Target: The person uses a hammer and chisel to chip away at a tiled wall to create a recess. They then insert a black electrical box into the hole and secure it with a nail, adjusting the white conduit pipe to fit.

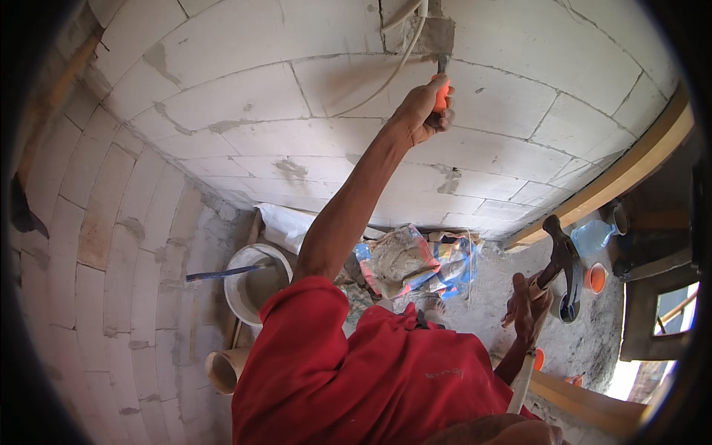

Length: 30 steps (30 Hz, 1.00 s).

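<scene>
My left hand (424, 111) is raised to the block wall, its fingers closed round the orange handle of a chisel (442, 89). The chisel's dark, narrow blade points up and meets the wall at the lower edge of a grey mortar recess (436, 35). A white cable (410, 53) hangs from that recess, just left of the blade. Lower down on the right, my right hand (528, 308) is wrapped round the handle of a claw hammer (564, 256). The hammer's dark metal head is up, away from the wall and the chisel.
On the floor to the left stands a white bucket (236, 300) with a blue stick across it. Crumpled, dusty sacks (404, 259) lie at the wall's foot. A wooden beam (615, 174) edges the wall on the right, near an orange cup (595, 278) and a clear bottle (591, 237).
</scene>
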Tool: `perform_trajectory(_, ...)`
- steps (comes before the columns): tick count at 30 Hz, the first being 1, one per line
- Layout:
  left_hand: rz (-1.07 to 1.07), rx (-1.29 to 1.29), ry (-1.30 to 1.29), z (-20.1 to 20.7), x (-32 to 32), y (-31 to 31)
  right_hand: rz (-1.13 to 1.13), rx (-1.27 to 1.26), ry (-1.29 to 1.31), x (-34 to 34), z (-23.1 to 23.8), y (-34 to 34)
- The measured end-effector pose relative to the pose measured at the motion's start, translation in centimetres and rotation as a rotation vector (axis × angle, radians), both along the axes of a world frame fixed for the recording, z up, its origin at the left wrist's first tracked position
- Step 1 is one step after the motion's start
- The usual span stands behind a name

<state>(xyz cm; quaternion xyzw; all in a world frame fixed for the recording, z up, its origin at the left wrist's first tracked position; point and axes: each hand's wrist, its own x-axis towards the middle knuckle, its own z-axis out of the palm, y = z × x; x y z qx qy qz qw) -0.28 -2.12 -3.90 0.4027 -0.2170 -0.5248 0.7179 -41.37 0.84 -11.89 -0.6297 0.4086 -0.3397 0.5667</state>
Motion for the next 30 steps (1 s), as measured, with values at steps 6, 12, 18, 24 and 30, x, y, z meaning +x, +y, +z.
perform_trajectory(6, 0.019, -0.202, 0.445, 0.5, -0.4, -2.3, -0.010, 0.071, 0.053, 1.6, 2.3, 2.9)
perform_trajectory(12, -0.035, -0.253, 0.891, 4.5, -1.5, -3.5, 0.072, -0.122, -0.143, 3.3, 4.4, 3.5)
perform_trajectory(18, -0.091, -0.504, 1.041, 4.8, -3.1, -5.2, 0.005, -0.440, -0.252, 7.0, 8.0, 2.0)
perform_trajectory(24, 0.147, -0.644, 1.135, 7.4, -3.1, -6.0, -0.117, -0.758, -0.326, 11.4, 14.4, -0.8)
perform_trajectory(30, 0.111, -0.534, 1.153, 8.0, -3.4, -7.2, -0.477, -1.143, -0.600, 17.4, 18.2, -1.0)
